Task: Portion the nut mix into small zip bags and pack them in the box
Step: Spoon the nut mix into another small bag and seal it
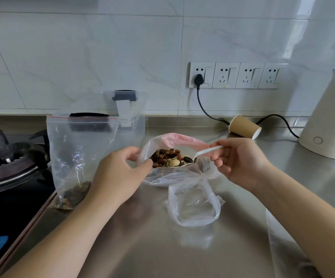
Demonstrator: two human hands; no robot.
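Nut mix [167, 157] bag's rim pinched by left hand [120, 173], countertop [243, 227] open beside.

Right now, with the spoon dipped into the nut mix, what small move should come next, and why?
Probably lift the spoon with a scoop and carry it left to the upright zip bag. The right hand grips the spoon with its bowl in the nut mix, the left hand holds the plastic bag open, and the zip bag holds only a little mix.
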